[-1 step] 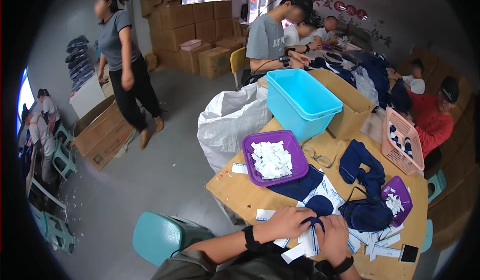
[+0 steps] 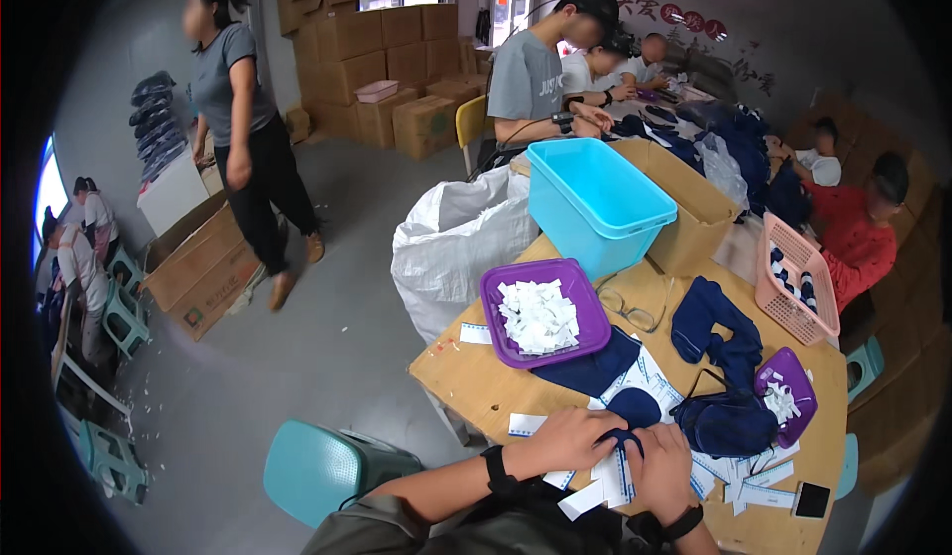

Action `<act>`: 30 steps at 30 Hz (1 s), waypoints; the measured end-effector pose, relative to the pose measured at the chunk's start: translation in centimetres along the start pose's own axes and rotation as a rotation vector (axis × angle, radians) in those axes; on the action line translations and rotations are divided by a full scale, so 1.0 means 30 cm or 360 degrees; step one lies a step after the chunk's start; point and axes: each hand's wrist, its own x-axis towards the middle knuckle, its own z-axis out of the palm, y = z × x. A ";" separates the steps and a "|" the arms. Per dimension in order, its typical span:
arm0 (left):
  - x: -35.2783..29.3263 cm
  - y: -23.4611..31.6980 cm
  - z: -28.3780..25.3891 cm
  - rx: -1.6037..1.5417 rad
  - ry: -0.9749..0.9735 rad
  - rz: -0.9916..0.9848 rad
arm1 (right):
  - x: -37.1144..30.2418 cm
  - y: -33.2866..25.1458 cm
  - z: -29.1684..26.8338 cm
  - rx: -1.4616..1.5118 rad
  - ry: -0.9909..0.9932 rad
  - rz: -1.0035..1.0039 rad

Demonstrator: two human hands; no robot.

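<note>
Leftmost, the left hand [image 2: 570,440] pinches the left side of a small navy fabric piece [image 2: 623,437] between its fingers. The piece sits bunched between both hands, above white paper strips [image 2: 581,501]. Expected handling: light, soft, pliable, not fragile, prone to folding; take hold at opposite edges and keep light tension. The right hand [image 2: 662,466] grasps the right side, fingers curled over it.

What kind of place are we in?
Likely a textile workshop: the left hand and right hand hold dark blue fabric, a purple basket holds small white pieces, and cardboard boxes stand stacked beyond.
</note>
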 end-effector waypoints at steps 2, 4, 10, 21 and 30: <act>-0.001 -0.006 0.016 0.0080 -0.0079 0.0052 | 0.013 0.019 -0.009 -0.0012 -0.0148 -0.0039; -0.018 0.007 0.031 0.0152 -0.0158 0.0102 | 0.018 0.000 -0.029 -0.0089 -0.0222 -0.0069; -0.032 0.039 0.038 0.0281 -0.0017 0.0270 | -0.074 -0.072 -0.007 -0.0055 0.0107 0.0203; -0.035 0.031 0.043 0.0152 0.0005 0.0097 | -0.047 -0.064 -0.051 -0.0022 -0.0088 -0.0050; 0.011 0.082 -0.017 0.0125 0.0530 0.0182 | 0.019 -0.027 -0.087 0.0099 -0.0345 0.0147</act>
